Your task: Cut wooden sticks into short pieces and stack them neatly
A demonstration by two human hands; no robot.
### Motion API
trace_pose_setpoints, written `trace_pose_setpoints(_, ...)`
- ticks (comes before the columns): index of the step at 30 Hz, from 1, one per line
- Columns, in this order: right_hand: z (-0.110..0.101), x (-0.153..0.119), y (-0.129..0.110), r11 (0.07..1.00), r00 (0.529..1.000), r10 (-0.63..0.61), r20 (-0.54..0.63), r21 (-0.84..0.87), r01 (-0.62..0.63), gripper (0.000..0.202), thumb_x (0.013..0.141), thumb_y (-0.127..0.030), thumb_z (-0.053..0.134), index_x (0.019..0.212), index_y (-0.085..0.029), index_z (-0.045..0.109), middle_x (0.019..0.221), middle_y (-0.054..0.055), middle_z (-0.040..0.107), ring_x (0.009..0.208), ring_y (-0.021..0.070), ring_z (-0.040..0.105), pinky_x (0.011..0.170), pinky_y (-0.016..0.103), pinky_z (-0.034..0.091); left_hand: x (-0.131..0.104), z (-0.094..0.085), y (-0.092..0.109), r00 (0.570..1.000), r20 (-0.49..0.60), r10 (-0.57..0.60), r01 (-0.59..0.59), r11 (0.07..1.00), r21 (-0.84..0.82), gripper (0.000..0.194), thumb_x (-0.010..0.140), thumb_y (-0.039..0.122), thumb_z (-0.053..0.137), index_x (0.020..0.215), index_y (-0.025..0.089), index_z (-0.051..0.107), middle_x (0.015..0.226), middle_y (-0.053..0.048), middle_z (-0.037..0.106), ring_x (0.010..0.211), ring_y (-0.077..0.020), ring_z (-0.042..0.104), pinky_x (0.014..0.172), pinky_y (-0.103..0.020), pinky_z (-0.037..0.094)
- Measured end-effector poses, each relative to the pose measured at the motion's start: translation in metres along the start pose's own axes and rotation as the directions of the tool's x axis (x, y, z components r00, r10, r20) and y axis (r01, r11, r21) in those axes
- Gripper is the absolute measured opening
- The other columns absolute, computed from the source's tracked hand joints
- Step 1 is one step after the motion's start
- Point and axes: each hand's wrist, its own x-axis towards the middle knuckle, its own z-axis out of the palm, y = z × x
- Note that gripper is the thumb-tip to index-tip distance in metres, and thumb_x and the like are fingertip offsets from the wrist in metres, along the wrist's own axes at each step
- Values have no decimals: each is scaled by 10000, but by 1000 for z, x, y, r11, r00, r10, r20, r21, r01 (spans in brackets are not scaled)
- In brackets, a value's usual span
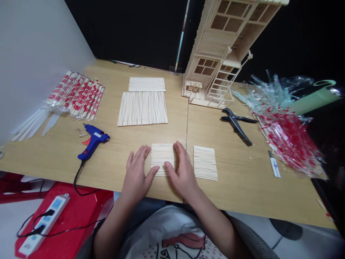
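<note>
A small panel of pale wooden sticks (162, 154) lies flat on the table between my hands, its sticks running left to right. At its left edge is my left hand (137, 171), fingers stretched out and thumb toward the panel's lower part. Along the right edge rests my right hand (183, 168), fingers extended, thumb over the lower right of the sticks. Neither hand lifts anything. A second stick panel (205, 163) of similar size lies just right of my right hand.
Behind lie a larger stick panel (142, 108) and a narrower one (147, 84). A blue glue gun (94, 140) is at left, near wrapped chopsticks (77, 95). A wooden model house (212, 61), black cutters (237, 126), a utility knife (274, 165) and red wrappers (291, 140) occupy the right.
</note>
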Motion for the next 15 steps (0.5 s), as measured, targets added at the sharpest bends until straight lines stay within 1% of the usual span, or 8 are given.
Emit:
trace_pose_setpoints(11,0,0,1,1000,1000,8,3,17,-8,661,971,-336,528,1547,-163,253,1545,174,392,1445,302,355,1170,561,341,1,0,0,1000,8,-4,4,1000,-22,608,959,426,534,1483,209,316,1458,-156,531,1428,-285,410,1198,-590,210)
trace_pose_setpoints(13,0,0,0,1000,1000,10,-2,24,-10,665,971,-338,531,1549,-173,249,1539,172,401,1441,304,361,1166,567,343,2,-1,0,1000,3,-11,11,998,-59,617,956,418,544,1488,216,305,1448,-151,542,1425,-285,413,1200,-599,202)
trace_pose_setpoints(15,0,-1,0,999,1000,15,-14,39,-15,648,971,-333,528,1542,-182,263,1532,169,412,1433,303,372,1162,568,347,1,-3,1,999,-33,-39,34,989,-141,645,953,396,555,1503,217,272,1427,-149,562,1417,-275,426,1199,-582,233)
